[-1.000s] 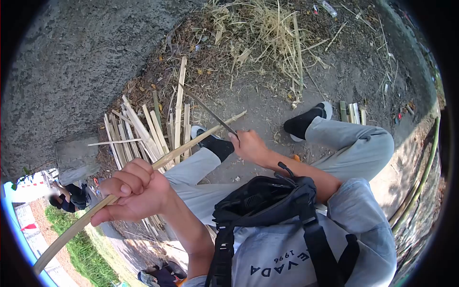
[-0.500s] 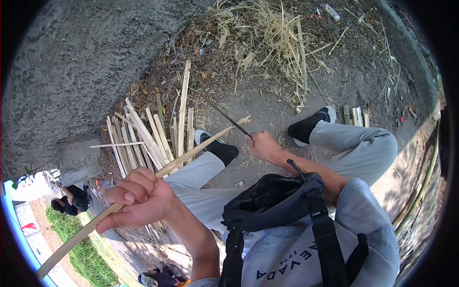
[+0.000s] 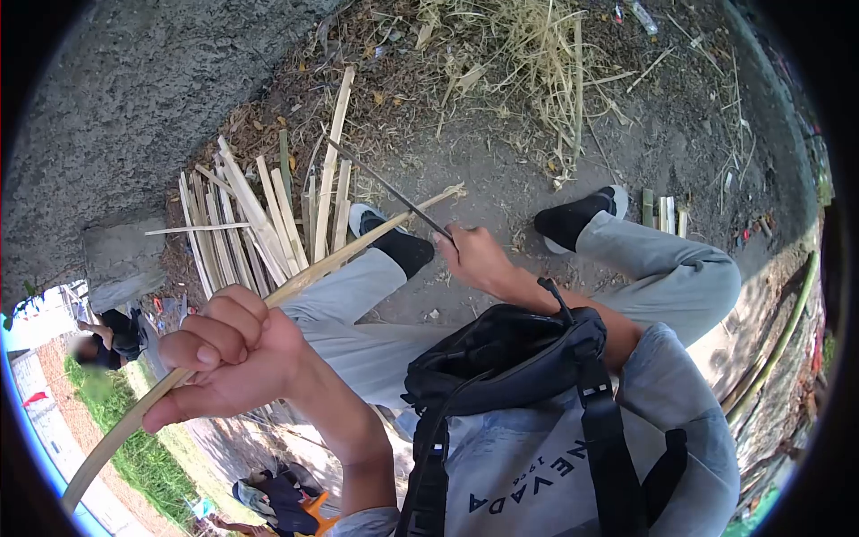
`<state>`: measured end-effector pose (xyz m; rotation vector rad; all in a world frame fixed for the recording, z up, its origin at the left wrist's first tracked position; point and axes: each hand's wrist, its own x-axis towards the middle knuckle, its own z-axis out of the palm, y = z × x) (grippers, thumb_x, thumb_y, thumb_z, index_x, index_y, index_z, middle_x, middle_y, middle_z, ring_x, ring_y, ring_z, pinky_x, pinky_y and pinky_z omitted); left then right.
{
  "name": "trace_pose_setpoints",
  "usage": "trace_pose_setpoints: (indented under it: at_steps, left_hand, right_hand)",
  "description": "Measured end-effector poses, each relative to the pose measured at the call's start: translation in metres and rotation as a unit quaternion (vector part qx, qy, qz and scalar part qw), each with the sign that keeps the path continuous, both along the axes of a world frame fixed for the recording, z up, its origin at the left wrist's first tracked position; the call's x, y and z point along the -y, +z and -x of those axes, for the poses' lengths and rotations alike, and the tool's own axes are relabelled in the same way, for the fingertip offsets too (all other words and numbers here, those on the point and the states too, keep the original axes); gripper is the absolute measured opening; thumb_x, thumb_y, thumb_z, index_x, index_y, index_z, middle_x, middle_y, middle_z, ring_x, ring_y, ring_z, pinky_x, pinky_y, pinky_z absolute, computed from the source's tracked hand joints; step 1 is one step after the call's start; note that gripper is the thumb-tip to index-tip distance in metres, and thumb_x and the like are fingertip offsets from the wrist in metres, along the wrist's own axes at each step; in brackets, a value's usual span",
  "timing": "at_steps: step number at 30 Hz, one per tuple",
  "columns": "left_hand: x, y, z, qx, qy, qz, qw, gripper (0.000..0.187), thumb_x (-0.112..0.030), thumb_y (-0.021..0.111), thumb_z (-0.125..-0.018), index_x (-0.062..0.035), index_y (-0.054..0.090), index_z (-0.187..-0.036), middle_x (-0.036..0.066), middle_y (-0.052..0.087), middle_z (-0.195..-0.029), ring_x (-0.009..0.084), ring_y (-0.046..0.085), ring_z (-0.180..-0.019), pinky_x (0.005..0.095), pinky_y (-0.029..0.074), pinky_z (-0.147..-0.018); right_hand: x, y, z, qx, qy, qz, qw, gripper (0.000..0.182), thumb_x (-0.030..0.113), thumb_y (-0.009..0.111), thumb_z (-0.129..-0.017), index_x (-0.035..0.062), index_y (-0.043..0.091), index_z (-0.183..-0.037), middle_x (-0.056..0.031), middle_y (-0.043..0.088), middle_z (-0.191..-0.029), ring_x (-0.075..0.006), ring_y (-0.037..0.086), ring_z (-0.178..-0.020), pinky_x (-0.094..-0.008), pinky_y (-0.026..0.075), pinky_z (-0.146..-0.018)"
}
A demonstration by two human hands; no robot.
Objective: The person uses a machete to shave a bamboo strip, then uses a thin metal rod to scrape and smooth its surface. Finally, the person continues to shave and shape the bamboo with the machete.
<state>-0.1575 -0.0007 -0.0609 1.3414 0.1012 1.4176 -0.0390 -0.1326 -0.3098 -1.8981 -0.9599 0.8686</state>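
My left hand point(image 3: 237, 362) is closed in a fist round a long pale wooden strip point(image 3: 335, 258), which runs from the lower left up to a frayed end near the middle. My right hand point(image 3: 476, 257) grips a long dark blade point(image 3: 385, 185), its handle hidden in the fingers. The blade crosses the strip close to the frayed end and points up and left. Beyond the strip, a pile of split pale sticks point(image 3: 255, 210) lies on the ground beside my foot.
Dry fibres point(image 3: 528, 67) litter the ground at the top. A rough grey stone point(image 3: 152, 107) fills the upper left. More short sticks point(image 3: 667, 215) lie right of my other foot. A black bag point(image 3: 510, 358) hangs at my chest. Two people point(image 3: 116, 340) point(image 3: 282, 501) are at the lower left.
The view has shifted a little. The blade has moved left relative to my feet and now crosses the strip farther from its tip. Both hands keep their hold.
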Motion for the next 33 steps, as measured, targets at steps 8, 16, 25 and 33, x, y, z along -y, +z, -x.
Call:
trace_pose_setpoints:
  at_steps: [8, 16, 25, 33]
  left_hand:
    - [-0.004, -0.002, 0.009, 0.008, 0.028, 0.018, 0.999, 0.072, -0.076, 0.026, -0.089, -0.0110, 0.043, -0.064, -0.003, 0.023, -0.044, 0.0083, 0.015, -0.036, 0.0252, 0.012, -0.037]
    - [-0.001, -0.004, 0.022, 0.013, 0.107, 0.040, 0.993, 0.070, -0.075, 0.026, -0.090, -0.0119, 0.039, -0.062, -0.003, 0.021, -0.045, 0.0083, 0.013, -0.036, 0.0251, 0.011, -0.037]
    - [-0.006, -0.004, 0.035, 0.015, 0.089, 0.054, 0.994, 0.070, -0.076, 0.026, -0.090, -0.0132, 0.036, -0.061, -0.004, 0.019, -0.043, 0.0085, 0.012, -0.035, 0.0259, 0.011, -0.037]
    - [-0.001, -0.006, 0.036, 0.028, 0.084, 0.057, 0.994, 0.067, -0.074, 0.036, -0.089, -0.0146, 0.039, -0.057, -0.003, 0.019, -0.041, 0.0086, 0.012, -0.034, 0.0243, 0.011, -0.037]
  right_hand:
    - [0.008, -0.046, -0.011, 0.024, 0.006, 0.072, 0.997, 0.033, 0.026, 0.051, -0.094, -0.0029, 0.063, -0.083, -0.0310, 0.061, -0.071, -0.0495, 0.062, -0.072, -0.0539, 0.052, -0.068]
    - [0.032, -0.158, -0.010, 0.097, 0.118, 0.135, 0.979, 0.034, 0.026, 0.048, -0.095, -0.0033, 0.063, -0.089, -0.0321, 0.063, -0.077, -0.0492, 0.063, -0.075, -0.0546, 0.052, -0.072]
    - [0.015, -0.089, -0.002, 0.043, 0.000, 0.157, 0.987, 0.032, 0.024, 0.051, -0.091, -0.0047, 0.065, -0.086, -0.0319, 0.063, -0.078, -0.0487, 0.064, -0.076, -0.0543, 0.052, -0.075]
    - [0.018, -0.060, -0.023, 0.049, 0.056, 0.163, 0.984, 0.033, 0.023, 0.049, -0.092, -0.0052, 0.066, -0.092, -0.0323, 0.064, -0.088, -0.0481, 0.064, -0.087, -0.0525, 0.052, -0.082]
